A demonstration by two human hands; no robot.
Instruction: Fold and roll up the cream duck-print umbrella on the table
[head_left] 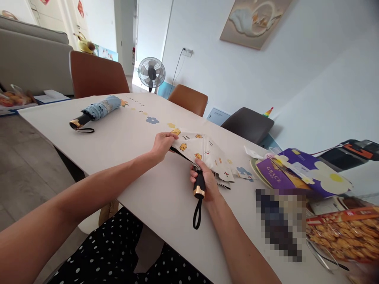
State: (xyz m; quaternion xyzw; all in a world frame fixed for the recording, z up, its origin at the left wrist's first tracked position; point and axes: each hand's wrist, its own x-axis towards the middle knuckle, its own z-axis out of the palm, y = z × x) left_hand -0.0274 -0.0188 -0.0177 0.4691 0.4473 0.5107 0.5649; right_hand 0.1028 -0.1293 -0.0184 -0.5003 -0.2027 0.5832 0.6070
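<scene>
A white folding umbrella [207,148] with yellow cartoon prints is collapsed, its fabric loose and spread in folds above the table. My right hand [209,179] wraps round its base, beside the black handle [199,182] with a gold band; a black wrist strap hangs from the end. With thumb and fingers, my left hand [163,146] pinches the edge of the canopy fabric, pulled out to the left. A second umbrella, pale blue with a black and gold handle [100,108], lies folded up at the table's far left, apart from both hands.
Flower prints mark the white tabletop [124,146]. A purple box [296,169], a bag of cookies [346,232] and a blurred-out patch lie at the right. Chairs [189,98] line the far side, with a fan [151,73] behind.
</scene>
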